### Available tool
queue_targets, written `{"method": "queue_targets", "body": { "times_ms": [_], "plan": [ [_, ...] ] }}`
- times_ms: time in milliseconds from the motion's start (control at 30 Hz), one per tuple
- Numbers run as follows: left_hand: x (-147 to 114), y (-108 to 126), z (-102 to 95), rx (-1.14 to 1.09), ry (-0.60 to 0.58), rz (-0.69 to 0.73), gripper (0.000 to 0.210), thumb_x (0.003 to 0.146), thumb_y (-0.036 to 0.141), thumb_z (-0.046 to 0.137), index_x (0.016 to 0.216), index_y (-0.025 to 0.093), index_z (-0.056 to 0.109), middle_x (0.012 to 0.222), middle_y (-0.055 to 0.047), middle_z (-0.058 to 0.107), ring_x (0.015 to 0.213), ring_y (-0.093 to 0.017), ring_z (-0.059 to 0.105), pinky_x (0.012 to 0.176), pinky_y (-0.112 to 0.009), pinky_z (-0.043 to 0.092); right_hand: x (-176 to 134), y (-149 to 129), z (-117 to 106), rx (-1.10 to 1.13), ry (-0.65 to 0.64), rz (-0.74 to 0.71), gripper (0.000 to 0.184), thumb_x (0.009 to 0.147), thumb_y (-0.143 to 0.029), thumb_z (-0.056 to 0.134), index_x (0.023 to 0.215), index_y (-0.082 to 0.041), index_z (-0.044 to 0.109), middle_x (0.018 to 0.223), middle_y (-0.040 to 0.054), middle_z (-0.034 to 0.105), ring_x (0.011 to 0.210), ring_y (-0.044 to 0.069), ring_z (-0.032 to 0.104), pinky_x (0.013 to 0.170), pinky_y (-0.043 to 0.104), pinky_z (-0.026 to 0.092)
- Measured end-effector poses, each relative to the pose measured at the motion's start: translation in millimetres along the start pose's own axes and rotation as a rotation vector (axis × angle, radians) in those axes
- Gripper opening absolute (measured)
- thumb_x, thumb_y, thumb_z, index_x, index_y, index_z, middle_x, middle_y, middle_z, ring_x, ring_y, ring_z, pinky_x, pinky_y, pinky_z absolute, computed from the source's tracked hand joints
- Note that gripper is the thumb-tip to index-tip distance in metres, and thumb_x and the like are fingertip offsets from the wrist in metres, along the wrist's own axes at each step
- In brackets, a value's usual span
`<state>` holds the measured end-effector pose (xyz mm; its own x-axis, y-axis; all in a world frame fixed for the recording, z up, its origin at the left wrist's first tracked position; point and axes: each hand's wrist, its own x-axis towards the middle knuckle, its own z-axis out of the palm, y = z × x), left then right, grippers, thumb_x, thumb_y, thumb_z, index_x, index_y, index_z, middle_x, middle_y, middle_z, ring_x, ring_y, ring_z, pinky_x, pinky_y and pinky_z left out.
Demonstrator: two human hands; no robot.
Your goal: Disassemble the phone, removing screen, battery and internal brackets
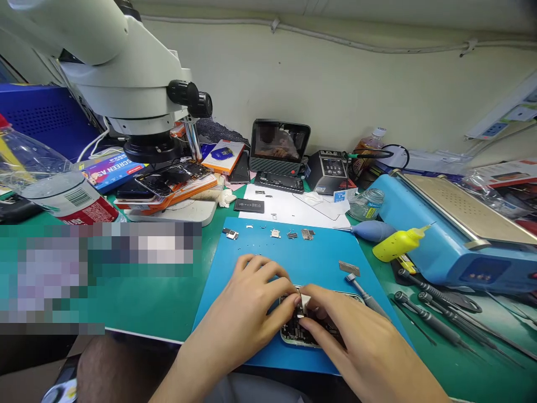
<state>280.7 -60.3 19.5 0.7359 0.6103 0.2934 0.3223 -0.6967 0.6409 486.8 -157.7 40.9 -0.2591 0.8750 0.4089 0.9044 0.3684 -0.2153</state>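
Note:
An opened phone [298, 337] lies on the blue mat [251, 274], its inner parts exposed. Over its left half, my left hand [251, 296] is closed, thumb and forefinger pinching a small dark phone part [300, 307] with a pale bit on it. My right hand [361, 324] reaches in from the other side, its thumb and fingertips closed around that same part. My fingers cover much of the phone, so the part's exact shape is hidden. Just beyond the phone's right end rest a grey-handled screwdriver [367, 296] and a small metal plate [349, 268].
Small metal parts [275, 233] and tiny screws lie along the mat's far edge. A phone battery [249, 205] sits behind them. Screwdrivers [432, 322], a yellow bottle [398, 244] and a blue heating machine [457, 235] stand right. A microscope [126, 84] overhangs the left.

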Motion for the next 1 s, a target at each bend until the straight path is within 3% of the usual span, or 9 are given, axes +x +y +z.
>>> {"method": "queue_targets", "body": {
  "times_ms": [167, 300, 467, 700, 1000],
  "plan": [
    [1.1, 1.1, -0.4, -0.036, 0.031, -0.022, 0.026, 0.122, 0.024, 0.047, 0.117, 0.027, 0.073, 0.116, 0.001, 0.08, 0.113, -0.023, 0.07, 0.106, -0.046, 0.043, -4.0, 3.3, 2.4, -0.032, 0.014, -0.036, 0.019, 0.12, -0.026, 0.048, 0.126, -0.026, 0.065, 0.11, 0.0002, 0.084, 0.094, 0.018, 0.082, 0.082, 0.031, 0.061],
    [-0.5, -1.7, 3.1, -0.044, 0.11, -0.079, 0.021, 0.12, 0.026, 0.051, 0.129, 0.027, 0.07, 0.127, 0.001, 0.082, 0.12, -0.024, 0.071, 0.108, -0.045, 0.047, -5.6, 2.6, 3.4, -0.151, 0.063, -0.14, 0.022, 0.119, -0.018, 0.047, 0.127, -0.021, 0.068, 0.109, 0.0035, 0.084, 0.095, 0.021, 0.082, 0.088, 0.035, 0.059],
    [-1.8, -4.2, 5.0, -0.028, 0.127, -0.081, 0.021, 0.12, 0.027, 0.052, 0.133, 0.027, 0.068, 0.127, 0.001, 0.082, 0.122, -0.025, 0.071, 0.11, -0.044, 0.05, -6.0, 3.7, 5.1, -0.086, 0.052, -0.087, 0.021, 0.118, -0.015, 0.049, 0.12, -0.021, 0.07, 0.106, 0.0022, 0.083, 0.093, 0.019, 0.08, 0.088, 0.033, 0.057],
    [-1.8, -1.1, 1.9, -0.059, 0.118, -0.185, 0.027, 0.12, 0.024, 0.048, 0.141, 0.028, 0.064, 0.123, 0.0, 0.082, 0.124, -0.027, 0.068, 0.107, -0.045, 0.052, -4.1, 4.3, 5.5, -0.013, 0.028, -0.025, 0.019, 0.117, -0.016, 0.052, 0.116, -0.022, 0.07, 0.101, 0.0007, 0.081, 0.088, 0.018, 0.077, 0.083, 0.034, 0.055],
    [-3.2, -1.5, 3.1, -0.065, 0.112, -0.188, 0.025, 0.12, 0.024, 0.047, 0.138, 0.027, 0.064, 0.129, 0.0, 0.081, 0.125, -0.025, 0.068, 0.111, -0.044, 0.05, -3.2, 5.3, 4.0, -0.066, -0.019, -0.116, 0.016, 0.117, -0.024, 0.057, 0.126, -0.021, 0.07, 0.111, 0.0039, 0.082, 0.093, 0.022, 0.078, 0.083, 0.037, 0.056]
  ]
}}
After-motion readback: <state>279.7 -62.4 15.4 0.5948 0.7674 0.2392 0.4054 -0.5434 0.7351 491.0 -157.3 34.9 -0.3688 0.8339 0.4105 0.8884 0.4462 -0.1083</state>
